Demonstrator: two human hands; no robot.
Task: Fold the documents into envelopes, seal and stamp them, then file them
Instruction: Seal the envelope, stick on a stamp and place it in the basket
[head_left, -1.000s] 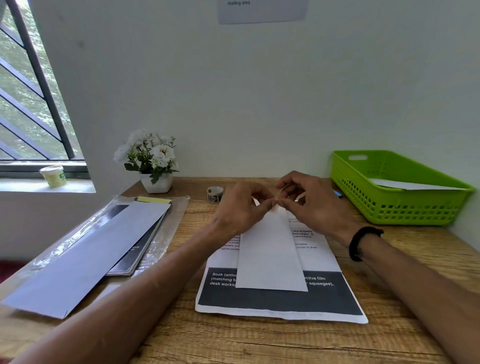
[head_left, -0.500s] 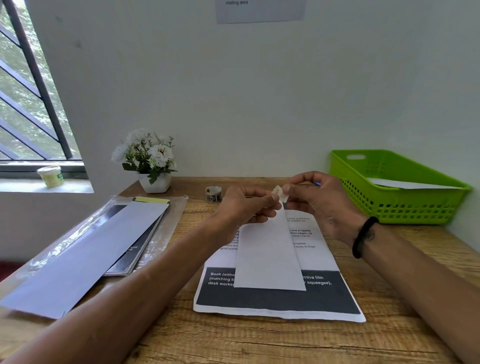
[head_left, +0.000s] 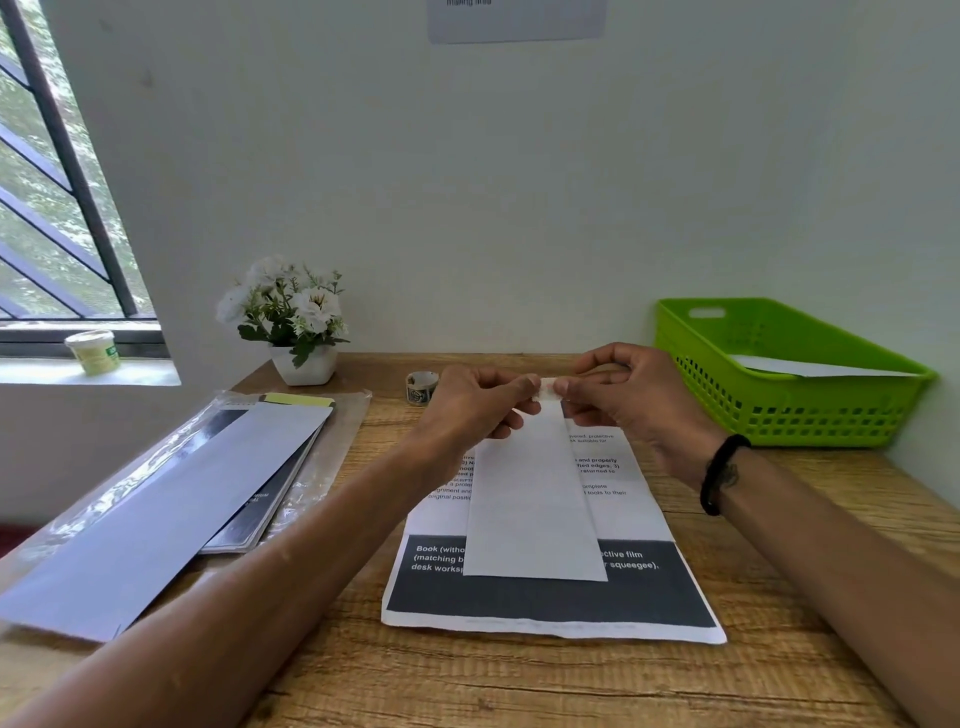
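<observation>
Head view, both hands (head_left: 550, 400) pinching stamp (head_left: 547, 388)

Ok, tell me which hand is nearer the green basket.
Right. The right hand is just left of the green basket, pinching a small stamp; the left hand pinches it from the far side.
</observation>
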